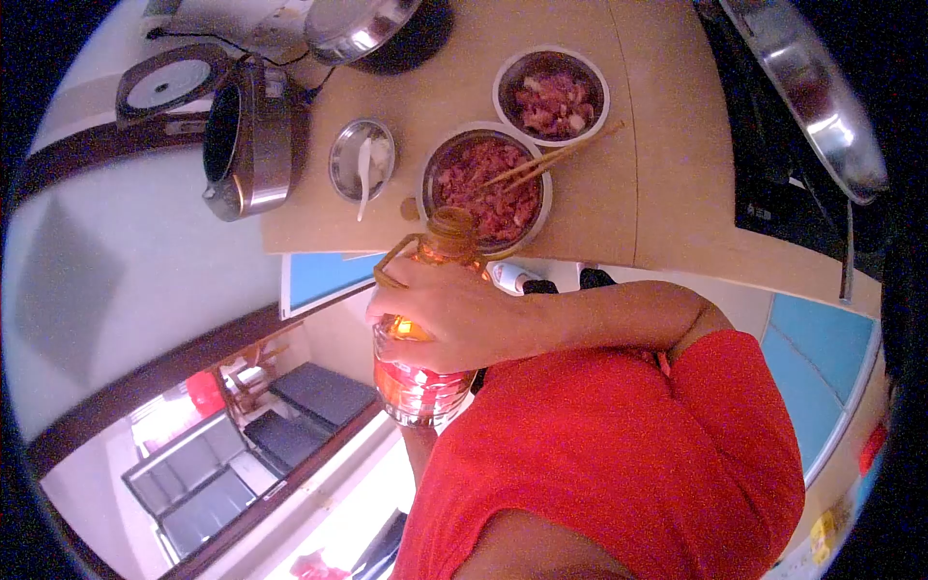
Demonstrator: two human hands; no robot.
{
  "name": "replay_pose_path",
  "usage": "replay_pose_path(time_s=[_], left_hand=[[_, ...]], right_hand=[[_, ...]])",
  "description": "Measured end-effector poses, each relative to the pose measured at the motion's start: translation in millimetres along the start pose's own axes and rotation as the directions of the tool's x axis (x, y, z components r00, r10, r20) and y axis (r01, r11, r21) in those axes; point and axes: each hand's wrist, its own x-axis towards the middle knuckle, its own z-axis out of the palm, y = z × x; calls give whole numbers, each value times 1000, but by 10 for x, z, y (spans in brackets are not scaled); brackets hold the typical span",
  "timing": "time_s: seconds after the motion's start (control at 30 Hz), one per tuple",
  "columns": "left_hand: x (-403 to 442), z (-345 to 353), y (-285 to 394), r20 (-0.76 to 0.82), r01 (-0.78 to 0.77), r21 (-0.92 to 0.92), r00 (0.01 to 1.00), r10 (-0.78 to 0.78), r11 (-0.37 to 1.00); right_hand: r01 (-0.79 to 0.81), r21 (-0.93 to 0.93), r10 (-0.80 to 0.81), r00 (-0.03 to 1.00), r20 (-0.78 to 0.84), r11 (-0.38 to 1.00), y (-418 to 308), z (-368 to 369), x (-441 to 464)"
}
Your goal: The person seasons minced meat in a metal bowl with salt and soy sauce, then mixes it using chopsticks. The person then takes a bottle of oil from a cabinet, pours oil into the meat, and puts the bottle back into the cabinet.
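Observation:
My right hand (454,314) is closed around the upper body of a large clear bottle of orange-yellow oil (425,396) with a side handle. The bottle stands in front of my red shirt, its top (451,224) overlapping the near edge of a metal bowl of cut raw meat (488,184). A pair of chopsticks (541,169) rests in that meat, their ends reaching out to the right. Below the bottle, part of my left forearm (418,452) shows; the left hand's fingers are hidden, so its grip cannot be seen.
Behind stands a second bowl of meat pieces (553,94). A small metal bowl (335,164) holds white powder and a white spoon (364,179). An electric kettle (261,145) with its lid up is at left. A shiny pan (822,97) sits over the black stove at right.

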Motion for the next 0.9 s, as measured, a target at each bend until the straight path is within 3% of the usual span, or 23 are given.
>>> replay_pose_path(time_s=[0.27,0.43,0.6,0.9], left_hand=[[68,133,91,11,-84,83,996,83,993],[155,241,207,43,-166,179,986,161,970],[246,380,374,95,-238,276,971,220,931],[411,574,503,166,-281,399,958,232,873]], right_hand=[[11,24,-12,1000,5,1000,-150,-200,149],[149,-123,-168,971,-168,981,-283,-368,235],[177,-69,-189,946,-265,982,-346,-646,262],[99,-16,-98,931,-353,995,-151,-1001,256]])
